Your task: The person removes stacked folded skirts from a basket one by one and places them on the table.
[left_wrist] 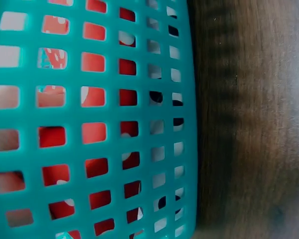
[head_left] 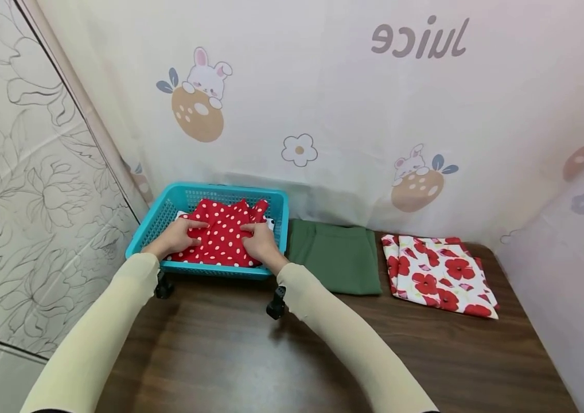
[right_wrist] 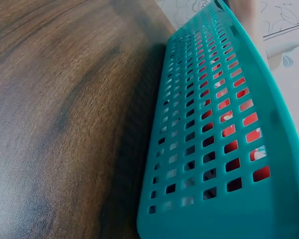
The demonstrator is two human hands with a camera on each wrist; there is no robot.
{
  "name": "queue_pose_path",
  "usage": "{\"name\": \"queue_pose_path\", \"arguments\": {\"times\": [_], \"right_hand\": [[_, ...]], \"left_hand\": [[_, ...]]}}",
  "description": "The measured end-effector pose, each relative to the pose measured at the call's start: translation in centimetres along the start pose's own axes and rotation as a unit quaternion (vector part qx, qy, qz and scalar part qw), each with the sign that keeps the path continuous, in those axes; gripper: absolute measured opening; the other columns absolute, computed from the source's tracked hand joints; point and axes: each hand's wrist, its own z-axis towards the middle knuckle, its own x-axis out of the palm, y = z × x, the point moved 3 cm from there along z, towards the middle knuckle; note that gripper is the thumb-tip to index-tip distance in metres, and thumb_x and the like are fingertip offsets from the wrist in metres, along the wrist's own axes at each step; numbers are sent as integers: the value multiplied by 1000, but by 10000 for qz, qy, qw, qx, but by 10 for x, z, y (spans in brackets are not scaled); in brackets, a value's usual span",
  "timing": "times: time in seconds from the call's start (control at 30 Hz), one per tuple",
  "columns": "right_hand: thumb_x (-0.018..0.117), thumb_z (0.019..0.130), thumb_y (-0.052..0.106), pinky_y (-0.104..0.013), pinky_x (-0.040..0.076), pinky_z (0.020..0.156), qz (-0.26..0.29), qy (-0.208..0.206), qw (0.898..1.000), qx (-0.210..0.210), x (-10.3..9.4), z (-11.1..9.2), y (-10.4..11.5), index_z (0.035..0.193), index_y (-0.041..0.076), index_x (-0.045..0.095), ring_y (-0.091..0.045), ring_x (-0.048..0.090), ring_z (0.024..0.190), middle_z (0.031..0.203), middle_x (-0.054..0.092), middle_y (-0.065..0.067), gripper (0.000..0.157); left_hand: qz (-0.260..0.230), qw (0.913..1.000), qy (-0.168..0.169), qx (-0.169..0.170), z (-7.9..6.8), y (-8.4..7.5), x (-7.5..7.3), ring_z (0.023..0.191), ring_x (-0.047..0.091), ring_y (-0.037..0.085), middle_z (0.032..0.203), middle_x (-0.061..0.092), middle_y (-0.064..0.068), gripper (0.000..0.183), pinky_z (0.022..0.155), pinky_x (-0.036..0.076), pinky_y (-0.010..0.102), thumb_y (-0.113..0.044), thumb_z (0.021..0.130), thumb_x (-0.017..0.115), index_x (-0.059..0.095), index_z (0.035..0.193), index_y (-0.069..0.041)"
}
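Note:
A red cloth with white dots (head_left: 225, 238) lies crumpled in a turquoise plastic basket (head_left: 263, 269) against the back wall. My left hand (head_left: 175, 236) reaches in over the near rim and touches the cloth's left side, thumb and forefinger spread. On the right side of the cloth rests my right hand (head_left: 261, 242), its visible fingers fairly straight. Black-and-white fabric (head_left: 270, 223) peeks out beneath the red one. In both wrist views the basket wall (left_wrist: 139, 112) (right_wrist: 214, 149) fills much of the picture, and red cloth shows through its holes.
A folded green cloth (head_left: 341, 258) lies on the dark wooden table (head_left: 209, 344), right of the basket. Farther right is a folded white cloth with red flowers (head_left: 439, 275). Printed curtains (head_left: 323, 115) hang behind, and a patterned panel (head_left: 39, 172) bounds the left side.

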Motion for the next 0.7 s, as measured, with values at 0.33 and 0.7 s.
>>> {"name": "queue_pose_path", "arguments": {"times": [0.33,0.7], "right_hand": [[73,93,8,-42,64,81,85,-89,9999,-6,2,1,-2,141,11,63,-29,59,121,137,58,-13,49],[74,93,8,-42,64,82,52,13,10000,21,3,3,0,141,10,62,-29,59,120,135,59,-12,49]], "left_hand": [[393,9989,-258,-24,3,0,0,133,43,47,149,46,27,72,89,61,49,-18,86,83,52,150,-7],[255,9942,-661,-805,-12,-5,-11,135,42,50,150,40,32,88,100,53,61,-20,89,80,29,156,2]]}}
